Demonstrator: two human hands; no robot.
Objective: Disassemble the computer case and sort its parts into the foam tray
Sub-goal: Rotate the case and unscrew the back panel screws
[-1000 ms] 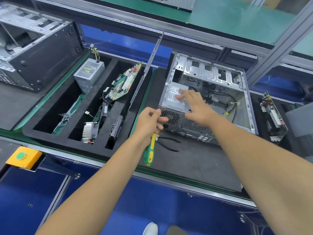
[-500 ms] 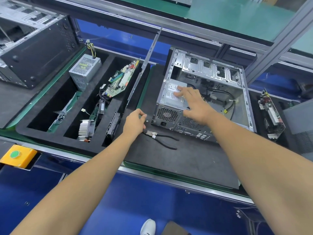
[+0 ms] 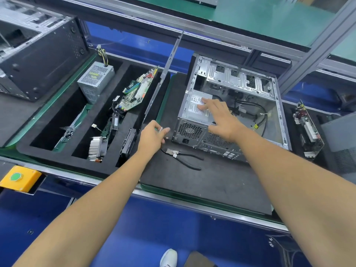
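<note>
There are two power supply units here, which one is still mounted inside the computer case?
The power supply under the right hand, seated in the open computer case. The other power supply stands loose in the foam tray, its cables sticking up.

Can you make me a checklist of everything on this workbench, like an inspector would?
Surface: black foam mat, one loose screw.
Job's things: open grey metal computer case; silver power supply box inside; black foam tray holding parts.
Clutter: black-handled pliers.
Grippers: left hand pinches something small; right hand rests on supply.
Cables: black cables inside case.
Surroundings: yellow button box.
</note>
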